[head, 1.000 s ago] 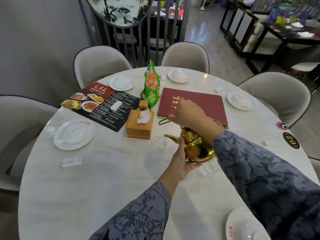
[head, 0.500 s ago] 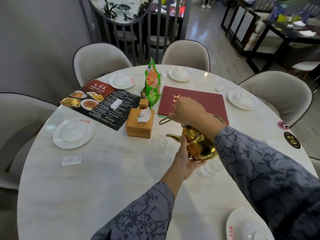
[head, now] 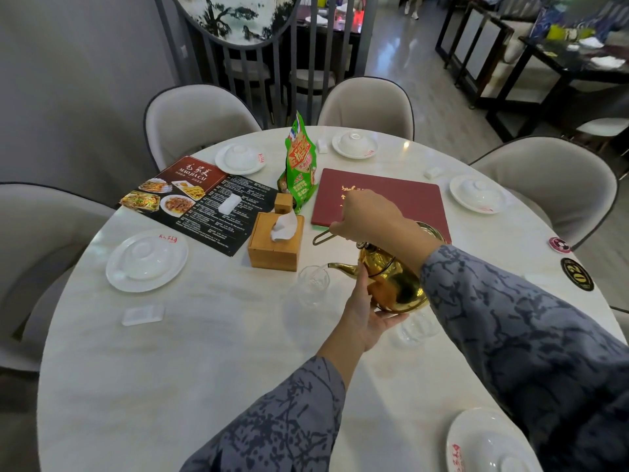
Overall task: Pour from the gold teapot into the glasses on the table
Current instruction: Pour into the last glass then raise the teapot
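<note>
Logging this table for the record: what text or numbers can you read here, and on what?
"MAO JIA CAI": black menu sheet, under Chinese characters; fine print too small.
"02": round black sticker at the table edge.
Red menu cover, green snack bag, plate stamps: Chinese, unreadable.

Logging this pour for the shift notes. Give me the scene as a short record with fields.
setting: round white table with chairs around it
teapot: gold teapot, tilted, spout over the left glass
right hand: right hand grips the handle from above
left hand: left hand supports the pot's underside
glasses: left glass at the spout; second glass near the pot's base
nearby: wooden tissue box, green snack bag, red menu
</note>
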Demonstrator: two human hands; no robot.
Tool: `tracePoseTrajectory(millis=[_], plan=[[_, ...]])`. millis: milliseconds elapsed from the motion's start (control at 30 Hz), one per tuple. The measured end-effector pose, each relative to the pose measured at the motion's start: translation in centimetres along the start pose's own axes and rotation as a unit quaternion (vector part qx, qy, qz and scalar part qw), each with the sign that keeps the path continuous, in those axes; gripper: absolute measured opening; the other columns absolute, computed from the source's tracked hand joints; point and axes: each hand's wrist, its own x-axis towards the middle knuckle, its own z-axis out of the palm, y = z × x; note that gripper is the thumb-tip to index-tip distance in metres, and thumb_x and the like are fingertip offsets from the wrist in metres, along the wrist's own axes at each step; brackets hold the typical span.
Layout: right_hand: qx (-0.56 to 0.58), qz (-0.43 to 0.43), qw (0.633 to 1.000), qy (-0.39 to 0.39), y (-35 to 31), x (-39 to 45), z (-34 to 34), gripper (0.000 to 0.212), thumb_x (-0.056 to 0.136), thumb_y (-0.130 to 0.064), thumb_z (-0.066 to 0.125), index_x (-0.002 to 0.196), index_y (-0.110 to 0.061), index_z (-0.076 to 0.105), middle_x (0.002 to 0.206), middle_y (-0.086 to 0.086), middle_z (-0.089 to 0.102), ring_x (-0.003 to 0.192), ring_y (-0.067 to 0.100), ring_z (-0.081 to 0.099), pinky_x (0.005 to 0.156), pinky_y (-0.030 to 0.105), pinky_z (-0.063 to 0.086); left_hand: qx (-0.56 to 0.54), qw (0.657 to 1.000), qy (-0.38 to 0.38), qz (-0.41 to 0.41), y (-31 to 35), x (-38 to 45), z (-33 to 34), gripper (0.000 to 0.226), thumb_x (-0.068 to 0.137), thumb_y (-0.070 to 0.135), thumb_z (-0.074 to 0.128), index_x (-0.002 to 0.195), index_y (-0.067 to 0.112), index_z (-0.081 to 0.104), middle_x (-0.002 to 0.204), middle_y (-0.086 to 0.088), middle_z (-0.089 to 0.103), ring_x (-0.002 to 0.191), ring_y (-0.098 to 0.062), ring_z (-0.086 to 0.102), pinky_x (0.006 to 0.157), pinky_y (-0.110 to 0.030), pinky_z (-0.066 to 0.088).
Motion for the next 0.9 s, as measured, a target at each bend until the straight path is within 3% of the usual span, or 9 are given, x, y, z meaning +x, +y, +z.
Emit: tracePoseTrajectory(millis=[333, 567, 700, 900], plan=[[-0.010, -0.009, 1.000, 0.000, 0.06, -0.02, -0.29, 0.033, 0.089, -0.031, 0.063, 0.065, -0.017, 0.047, 0.063, -0.002, 0.052, 0.054, 0.012, 0.049, 0.049, 0.026, 0.042, -0.009, 1.000, -0.015, 0.008, -0.14, 0.04, 0.18, 0.053, 0.089, 0.056, 0.056, 0.128, 0.023, 0.041, 0.152, -0.015, 0.037, 0.137, -0.043, 0.039, 0.105, -0.060, 0.041], [-0.010, -0.015, 1.000, 0.003, 0.05, -0.21, -0.61, 0.031, 0.088, -0.032, 0.064, 0.066, -0.017, 0.048, 0.065, -0.001, 0.053, 0.067, 0.020, 0.058, 0.064, 0.035, 0.055, -0.008, 1.000, -0.022, 0.014, -0.29, 0.16, 0.37, 0.055, 0.089, 0.056, 0.056, 0.130, 0.023, 0.041, 0.153, -0.014, 0.036, 0.138, -0.043, 0.038, 0.104, -0.060, 0.042], [-0.009, -0.017, 1.000, 0.006, 0.14, -0.16, -0.53, 0.034, 0.087, -0.031, 0.064, 0.064, -0.019, 0.044, 0.064, -0.001, 0.052, 0.066, 0.020, 0.057, 0.060, 0.032, 0.051, -0.011, 1.000, -0.025, 0.015, -0.39, 0.31, 0.43, 0.055, 0.089, 0.056, 0.056, 0.130, 0.023, 0.041, 0.153, -0.015, 0.036, 0.138, -0.043, 0.038, 0.102, -0.059, 0.044], [0.009, -0.009, 1.000, 0.001, 0.81, 0.22, -0.21, 0.031, 0.088, -0.033, 0.065, 0.065, -0.016, 0.052, 0.064, 0.001, 0.057, 0.066, 0.021, 0.062, 0.060, 0.033, 0.053, -0.006, 1.000, -0.008, 0.013, -0.27, 0.69, 0.42, 0.053, 0.089, 0.054, 0.058, 0.129, 0.023, 0.041, 0.151, -0.015, 0.038, 0.137, -0.043, 0.040, 0.104, -0.060, 0.042]])
